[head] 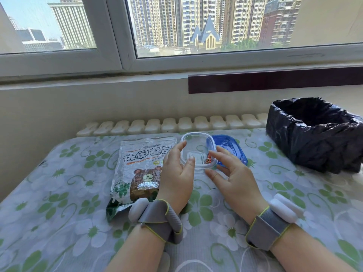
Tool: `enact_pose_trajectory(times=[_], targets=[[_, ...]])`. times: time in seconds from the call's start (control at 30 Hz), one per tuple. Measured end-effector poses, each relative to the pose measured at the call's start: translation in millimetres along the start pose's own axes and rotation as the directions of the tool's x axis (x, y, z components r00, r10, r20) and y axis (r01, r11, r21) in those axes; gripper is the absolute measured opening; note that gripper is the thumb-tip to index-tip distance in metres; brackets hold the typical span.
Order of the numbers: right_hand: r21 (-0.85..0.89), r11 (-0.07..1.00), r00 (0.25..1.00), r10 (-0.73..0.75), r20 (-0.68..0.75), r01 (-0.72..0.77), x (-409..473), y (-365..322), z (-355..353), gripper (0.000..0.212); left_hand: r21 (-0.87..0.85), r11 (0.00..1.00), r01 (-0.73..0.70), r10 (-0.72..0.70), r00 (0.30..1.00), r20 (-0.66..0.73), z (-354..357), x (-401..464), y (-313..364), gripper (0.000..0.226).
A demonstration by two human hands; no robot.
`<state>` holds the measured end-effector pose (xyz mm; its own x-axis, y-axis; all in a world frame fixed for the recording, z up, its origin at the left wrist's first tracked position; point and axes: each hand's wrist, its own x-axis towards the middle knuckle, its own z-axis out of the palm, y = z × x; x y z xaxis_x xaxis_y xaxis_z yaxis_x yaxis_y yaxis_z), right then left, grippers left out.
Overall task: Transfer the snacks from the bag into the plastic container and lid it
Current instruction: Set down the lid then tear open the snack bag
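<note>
A clear plastic container (193,143) sits on the table between my two hands. One small red wrapped snack (208,160) lies inside it at the right wall. My left hand (176,173) rests against the container's left side, fingers spread, holding nothing. My right hand (233,179) is at the container's right front corner, fingers apart, fingertips near the snack. The blue lid (229,149) lies flat behind and right of the container, partly under it. The snack bag (139,169), silver with a bear picture, lies flat to the left, partly hidden by my left hand.
A bin lined with a black bag (314,132) stands at the back right of the table. A floral tablecloth (59,203) covers the table. A radiator (172,124) and the window wall run along the far edge.
</note>
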<state>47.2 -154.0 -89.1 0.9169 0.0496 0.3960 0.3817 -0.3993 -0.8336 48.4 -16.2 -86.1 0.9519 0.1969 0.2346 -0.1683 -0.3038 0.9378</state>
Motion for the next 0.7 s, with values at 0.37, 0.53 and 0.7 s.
enact_pose_trajectory(times=[0.37, 0.53, 0.7], targets=[[-0.206, 0.971, 0.993, -0.116, 0.026, 0.118, -1, -15, -2, 0.043, -0.004, 0.999, -0.045, 0.045, 0.999, -0.002, -5, -4, 20, 0.042], [-0.236, 0.956, 0.985, -0.165, 0.054, 0.173, -7, -28, -2, 0.039, 0.052, 0.996, -0.072, 0.072, 0.997, 0.008, -15, -11, 31, 0.041], [-0.214, 0.952, 0.976, -0.21, 0.054, 0.217, -14, -46, 5, 0.028, 0.087, 0.987, -0.132, 0.134, 0.991, -0.012, -39, -18, 35, 0.042]])
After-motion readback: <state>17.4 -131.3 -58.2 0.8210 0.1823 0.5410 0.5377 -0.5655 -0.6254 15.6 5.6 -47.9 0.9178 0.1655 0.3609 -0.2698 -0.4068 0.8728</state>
